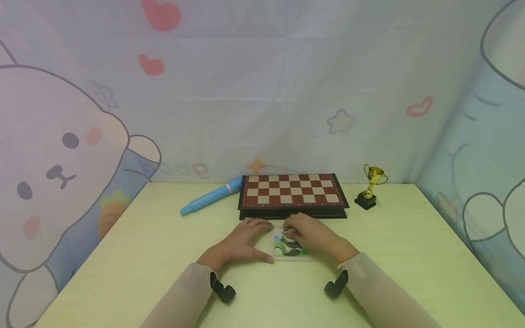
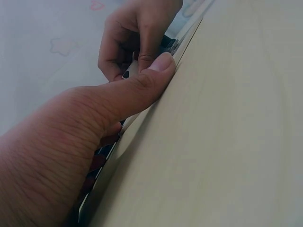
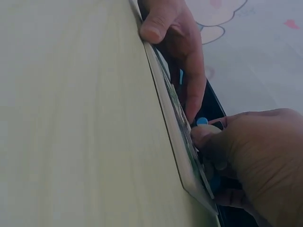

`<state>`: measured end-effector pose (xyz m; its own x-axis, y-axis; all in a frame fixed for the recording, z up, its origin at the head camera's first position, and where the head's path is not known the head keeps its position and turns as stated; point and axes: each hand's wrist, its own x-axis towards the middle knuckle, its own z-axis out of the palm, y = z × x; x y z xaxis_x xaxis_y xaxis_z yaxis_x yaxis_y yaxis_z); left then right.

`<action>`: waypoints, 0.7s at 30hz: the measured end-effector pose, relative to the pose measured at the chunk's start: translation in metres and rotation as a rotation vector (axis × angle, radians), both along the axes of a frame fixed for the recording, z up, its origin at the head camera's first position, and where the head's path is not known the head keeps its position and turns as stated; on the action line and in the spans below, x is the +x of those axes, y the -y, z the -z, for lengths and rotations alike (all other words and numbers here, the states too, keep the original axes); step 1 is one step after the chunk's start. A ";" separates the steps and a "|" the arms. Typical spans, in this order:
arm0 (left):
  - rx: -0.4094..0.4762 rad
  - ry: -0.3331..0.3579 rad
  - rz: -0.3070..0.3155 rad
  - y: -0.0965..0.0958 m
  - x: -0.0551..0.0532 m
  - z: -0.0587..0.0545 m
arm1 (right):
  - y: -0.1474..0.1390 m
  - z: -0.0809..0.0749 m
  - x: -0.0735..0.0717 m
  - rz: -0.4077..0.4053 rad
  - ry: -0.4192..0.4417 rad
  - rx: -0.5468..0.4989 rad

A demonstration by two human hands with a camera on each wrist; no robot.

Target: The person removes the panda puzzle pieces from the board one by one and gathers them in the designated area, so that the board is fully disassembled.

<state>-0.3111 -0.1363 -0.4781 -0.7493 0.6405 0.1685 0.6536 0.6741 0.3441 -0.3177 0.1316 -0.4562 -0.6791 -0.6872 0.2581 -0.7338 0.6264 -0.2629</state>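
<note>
A small jigsaw puzzle [image 1: 288, 249] with a black, white and green picture lies flat in a pale tray [image 1: 292, 259] in front of the chessboard. My left hand [image 1: 243, 243] is spread along the tray's left side, thumb at the near corner and fingertips at the far one. Over the puzzle's upper right part, my right hand [image 1: 313, 234] pinches a thin puzzle piece [image 2: 134, 65] between thumb and fingers. That hand covers the right part of the picture. Seen from the right wrist, the piece [image 3: 211, 128] is pale with a blue bit beside it.
A brown and cream chessboard case [image 1: 293, 191] stands just behind the hands. Left of it lies a blue pen-shaped thing [image 1: 211, 197]. A gold trophy cup [image 1: 371, 187] on a black base stands at the right. A printed cloth [image 1: 262, 91] hangs behind the table [image 1: 279, 300].
</note>
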 end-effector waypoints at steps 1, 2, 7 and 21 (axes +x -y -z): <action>0.001 -0.001 0.000 0.000 0.000 0.000 | 0.000 0.000 0.000 -0.005 -0.019 0.010; 0.003 0.000 0.001 0.000 0.000 0.000 | 0.001 0.001 0.001 -0.003 -0.037 0.020; 0.019 -0.011 0.015 0.000 0.001 -0.002 | 0.006 0.001 0.004 0.020 -0.093 0.054; 0.026 -0.007 0.022 -0.001 0.003 -0.004 | 0.006 0.002 0.006 0.015 -0.075 0.065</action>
<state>-0.3076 -0.1354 -0.4746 -0.7335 0.6524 0.1907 0.6709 0.6502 0.3564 -0.3119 0.1257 -0.4586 -0.6697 -0.6941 0.2639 -0.7404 0.6513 -0.1662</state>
